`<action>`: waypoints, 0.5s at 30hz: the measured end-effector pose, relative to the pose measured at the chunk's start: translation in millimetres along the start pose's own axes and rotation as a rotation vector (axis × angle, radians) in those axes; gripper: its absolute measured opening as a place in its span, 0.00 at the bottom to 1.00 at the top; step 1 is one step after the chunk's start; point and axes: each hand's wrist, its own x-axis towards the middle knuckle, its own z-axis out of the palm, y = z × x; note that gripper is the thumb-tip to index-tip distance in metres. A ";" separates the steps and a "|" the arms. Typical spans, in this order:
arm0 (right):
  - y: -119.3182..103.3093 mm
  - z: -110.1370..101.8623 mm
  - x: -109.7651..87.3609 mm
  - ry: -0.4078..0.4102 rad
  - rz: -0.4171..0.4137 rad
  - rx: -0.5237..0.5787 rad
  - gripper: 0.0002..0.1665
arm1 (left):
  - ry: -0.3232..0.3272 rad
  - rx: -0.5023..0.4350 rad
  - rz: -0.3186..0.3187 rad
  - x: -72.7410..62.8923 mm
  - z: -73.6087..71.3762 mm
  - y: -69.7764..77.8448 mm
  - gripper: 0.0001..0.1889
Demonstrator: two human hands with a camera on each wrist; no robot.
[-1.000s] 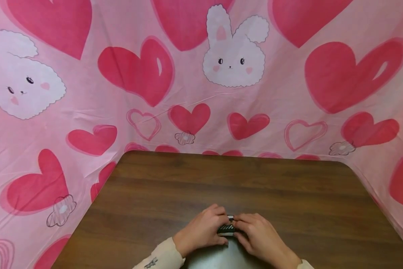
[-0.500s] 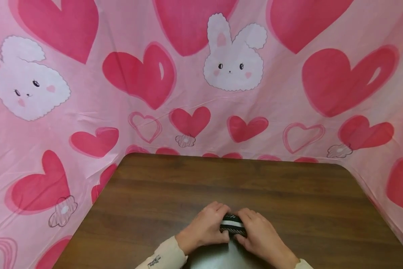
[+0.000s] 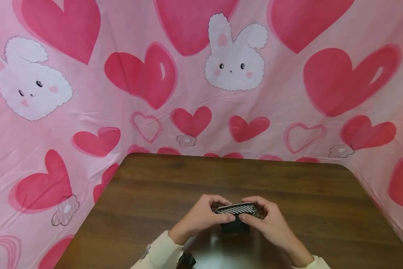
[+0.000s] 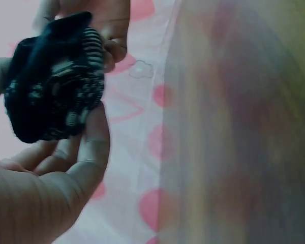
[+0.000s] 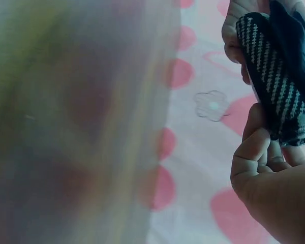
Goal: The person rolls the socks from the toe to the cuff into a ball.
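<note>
Roll (image 3: 243, 208): blk/wht knit, over table (image 3: 174, 186); table contact unclear. Prob. light, soft, non-slip, not fragile.
L hand (image 3: 205, 215): pinches one end, thumb nearside.
R hand (image 3: 270, 220): same, other end.
Grip pt: both ends, est. best vs. unrolling.
L wrist view: bunched end layers, hidden in head view.
R wrist view: striped length close up.
Head view: dk flap (image 3: 236, 226) below thumbs.
</note>
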 end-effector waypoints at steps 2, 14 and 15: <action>5.1 1.1 0.3 0.000 0.066 0.049 0.22 | 0.021 -0.050 -0.053 1.9 3.5 -5.1 0.13; 6.3 14.3 -0.4 0.194 0.232 0.306 0.34 | 0.169 -0.523 -0.135 9.1 27.1 -14.8 0.18; 5.6 15.2 -0.3 0.209 0.231 0.310 0.33 | 0.169 -0.535 -0.135 9.2 28.5 -14.7 0.18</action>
